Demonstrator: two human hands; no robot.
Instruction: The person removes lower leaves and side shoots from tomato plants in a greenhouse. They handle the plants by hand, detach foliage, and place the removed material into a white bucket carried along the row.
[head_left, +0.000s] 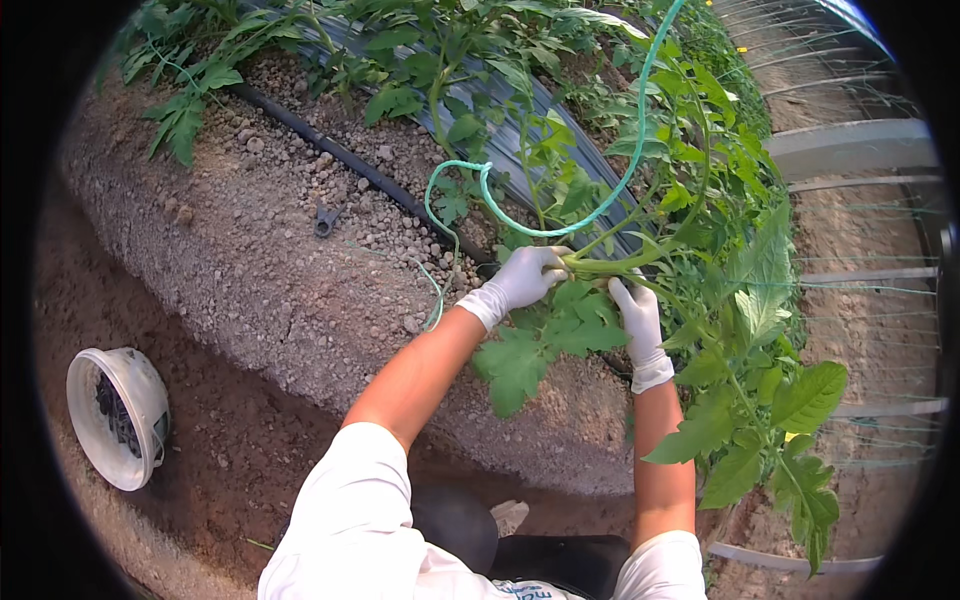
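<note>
My left hand (525, 277), in a white glove, has its fingers closed on the lower end of a thick green tomato stem (615, 265). Just right of it, my gloved right hand (637, 311) reaches up to the same stem from below, its fingertips partly hidden by the stem and leaves. A broad tomato leaf (517, 360) hangs between my forearms. Above the hands a green twine (577, 229) curves in a loop, and its thinner end trails down to the soil beside my left wrist.
A black irrigation pipe (337, 150) runs along the soil bed. A dark plastic clip (326, 220) lies on the gravelly soil. At the lower left, a white bucket (154, 390) holds dark pieces. Plastic mulch (495, 135) and tomato plants fill the top; pale hoops stand at right.
</note>
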